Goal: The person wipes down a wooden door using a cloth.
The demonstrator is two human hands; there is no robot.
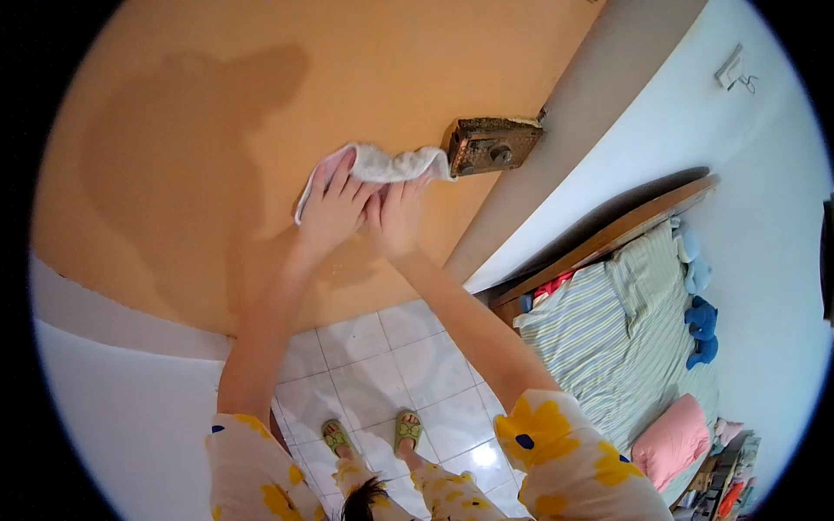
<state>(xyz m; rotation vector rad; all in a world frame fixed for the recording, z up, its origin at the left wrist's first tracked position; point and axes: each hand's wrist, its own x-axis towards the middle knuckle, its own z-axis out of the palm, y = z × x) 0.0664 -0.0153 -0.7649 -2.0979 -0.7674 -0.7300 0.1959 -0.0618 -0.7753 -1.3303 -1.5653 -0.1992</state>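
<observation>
A light grey and pink cloth lies flat against the orange door, its right end touching the edge of the brown metal lock box. My left hand presses on the left part of the cloth with its fingers spread. Close beside it, my right hand presses on the cloth's middle and right part, its fingertips at the cloth's lower edge. The two hands nearly touch at the thumbs.
A bed with a striped sheet, a pink pillow and a blue plush toy is at the right. White floor tiles lie below, and a grey door frame runs beside the lock.
</observation>
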